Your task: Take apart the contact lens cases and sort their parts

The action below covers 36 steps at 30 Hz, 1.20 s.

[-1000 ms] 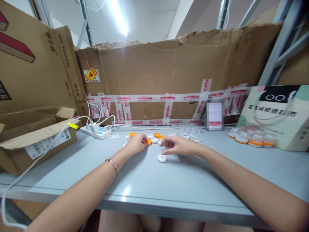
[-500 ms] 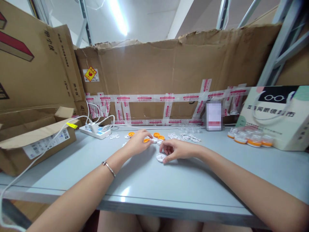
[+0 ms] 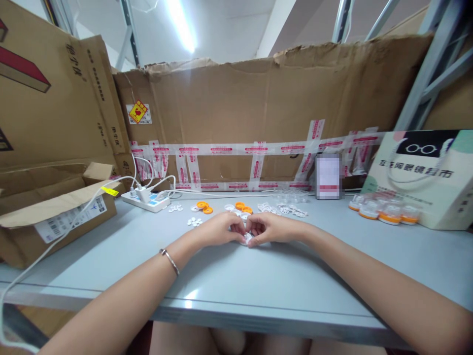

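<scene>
My left hand (image 3: 220, 230) and my right hand (image 3: 266, 229) meet fingertip to fingertip over a small white round cap (image 3: 246, 240) on the grey table (image 3: 258, 286). Both hands have curled fingers pinching at this cap, which is mostly hidden by them. Just behind the hands lie loose orange rings (image 3: 204, 207) and further orange rings (image 3: 243, 207), with small white discs (image 3: 194, 222) scattered to the left. A thin bracelet (image 3: 170, 260) sits on my left wrist.
A white power strip (image 3: 146, 200) with cables lies at the back left beside an open cardboard box (image 3: 44, 212). Assembled clear-and-orange cases (image 3: 384, 212) stand at the right before a printed bag (image 3: 428, 172). A taped cardboard wall (image 3: 258, 123) closes the back.
My left hand left the orange rings and came right and nearer to join my right hand at the white cap. One orange ring now lies beside the far-left one.
</scene>
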Available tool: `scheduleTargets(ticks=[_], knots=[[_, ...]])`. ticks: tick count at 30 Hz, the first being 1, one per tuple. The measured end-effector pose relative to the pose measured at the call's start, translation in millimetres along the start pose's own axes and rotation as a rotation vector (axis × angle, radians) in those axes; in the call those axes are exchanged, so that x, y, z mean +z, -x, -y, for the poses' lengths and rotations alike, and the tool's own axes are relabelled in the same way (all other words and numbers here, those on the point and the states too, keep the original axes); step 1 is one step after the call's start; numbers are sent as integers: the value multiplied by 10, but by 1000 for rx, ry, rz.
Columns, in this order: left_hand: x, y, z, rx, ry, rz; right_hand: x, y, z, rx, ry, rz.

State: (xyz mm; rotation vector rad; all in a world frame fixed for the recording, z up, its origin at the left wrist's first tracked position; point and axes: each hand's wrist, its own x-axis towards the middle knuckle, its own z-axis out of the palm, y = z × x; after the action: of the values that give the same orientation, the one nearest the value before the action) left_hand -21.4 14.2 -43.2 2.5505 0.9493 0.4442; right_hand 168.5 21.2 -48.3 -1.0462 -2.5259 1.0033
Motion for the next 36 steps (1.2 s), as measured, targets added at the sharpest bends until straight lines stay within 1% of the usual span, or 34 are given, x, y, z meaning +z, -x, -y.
scheduleTargets(ticks=[3, 9, 16, 23, 30, 36], knots=[[12, -10, 31, -41, 73, 15, 6, -1, 2, 4, 4, -3], [15, -15, 27, -41, 94, 42, 6, 9, 15, 8, -1, 6], [-13, -3, 19, -70, -14, 23, 28, -13, -16, 2, 8, -3], [-12, 11, 4, -14, -118, -14, 45, -41, -32, -24, 18, -18], [-21, 24, -65, 19, -259, -26, 43, -25, -12, -15, -9, -11], [-35, 10, -81, -9, -263, -52, 36, -19, -14, -15, -2, -8]])
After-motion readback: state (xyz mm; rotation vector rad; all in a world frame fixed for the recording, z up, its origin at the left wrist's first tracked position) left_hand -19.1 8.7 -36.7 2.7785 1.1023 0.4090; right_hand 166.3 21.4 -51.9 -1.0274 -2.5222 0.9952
